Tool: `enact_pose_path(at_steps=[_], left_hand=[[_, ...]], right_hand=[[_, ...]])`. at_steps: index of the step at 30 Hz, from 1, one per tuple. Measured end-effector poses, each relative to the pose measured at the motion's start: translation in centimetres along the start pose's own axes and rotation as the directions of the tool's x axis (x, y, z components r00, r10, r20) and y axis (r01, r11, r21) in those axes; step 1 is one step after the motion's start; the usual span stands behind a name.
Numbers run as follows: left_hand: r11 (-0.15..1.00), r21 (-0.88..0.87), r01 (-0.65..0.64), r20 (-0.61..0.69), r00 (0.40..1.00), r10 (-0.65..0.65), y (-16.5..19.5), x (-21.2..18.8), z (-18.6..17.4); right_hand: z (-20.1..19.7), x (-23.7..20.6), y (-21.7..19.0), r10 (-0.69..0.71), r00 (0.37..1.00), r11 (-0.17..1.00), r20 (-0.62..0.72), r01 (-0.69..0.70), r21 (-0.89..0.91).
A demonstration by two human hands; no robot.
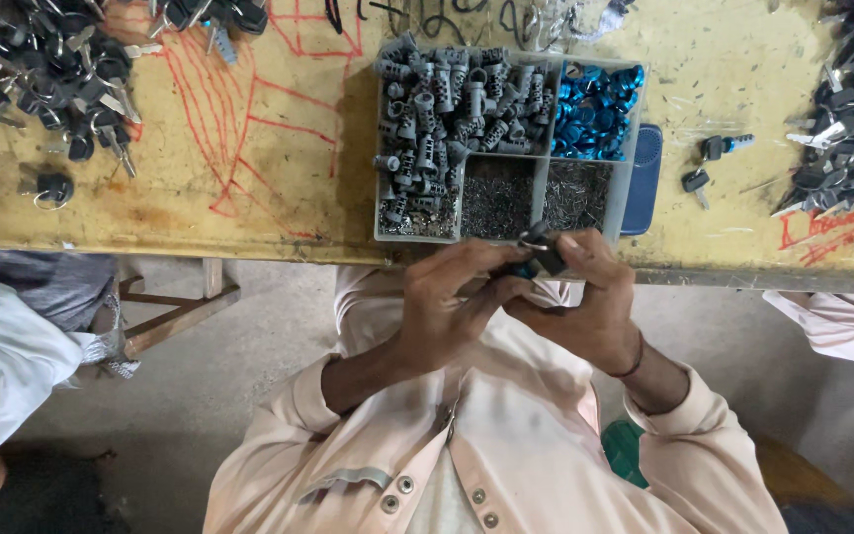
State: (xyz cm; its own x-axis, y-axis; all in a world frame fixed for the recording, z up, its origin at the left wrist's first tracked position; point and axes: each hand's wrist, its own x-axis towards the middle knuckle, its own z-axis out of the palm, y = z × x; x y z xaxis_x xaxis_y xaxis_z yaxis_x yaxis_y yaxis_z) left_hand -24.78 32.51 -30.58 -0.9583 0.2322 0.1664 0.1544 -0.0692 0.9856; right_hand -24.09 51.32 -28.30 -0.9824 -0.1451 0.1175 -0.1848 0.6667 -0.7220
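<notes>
Your left hand (447,307) and right hand (585,297) pinched a black key (541,252) at the table (249,178) edge; parts tray (506,138) at 12 o'clock.

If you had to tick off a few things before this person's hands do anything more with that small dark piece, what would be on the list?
1. Small dark part held by both hands: ok, left hand and right hand pinch it.
2. Part held close to the parts tray: ok, just at the table edge.
3. Grey cylinders stocked: ok, plenty.
4. Blue rings stocked: ok.
5. Pin compartments filled: ok.
6. Part seated correctly: cannot tell, fingers cover it.
</notes>
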Motion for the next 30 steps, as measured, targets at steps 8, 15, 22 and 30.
enact_pose_path(at_steps=[8, 15, 22, 30], left_hand=[[1.0, 0.004, 0.007, 0.105, 0.994, -0.008, 0.7, 1.5, -1.7], [0.975, 0.142, -0.17, 0.111, 0.982, 0.155, 1.6, 2.0, -2.4], [0.957, 0.199, -0.213, 0.099, 0.976, 0.196, 1.6, 2.2, -1.9], [0.984, 0.141, -0.11, 0.131, 0.987, 0.091, 0.6, 1.7, -1.5]], right_hand=[[-3.7, 2.7, -0.7, -0.406, 0.909, 0.907, 0.094, 0.413, -0.077], [-4.0, 2.7, -0.9, -0.384, 0.917, 0.92, 0.109, 0.39, -0.043], [-3.4, 1.7, -1.4, -0.284, 0.959, 0.958, -0.004, 0.284, -0.034], [-2.6, 1.4, -1.1, -0.392, 0.92, 0.907, -0.015, 0.383, -0.175]])
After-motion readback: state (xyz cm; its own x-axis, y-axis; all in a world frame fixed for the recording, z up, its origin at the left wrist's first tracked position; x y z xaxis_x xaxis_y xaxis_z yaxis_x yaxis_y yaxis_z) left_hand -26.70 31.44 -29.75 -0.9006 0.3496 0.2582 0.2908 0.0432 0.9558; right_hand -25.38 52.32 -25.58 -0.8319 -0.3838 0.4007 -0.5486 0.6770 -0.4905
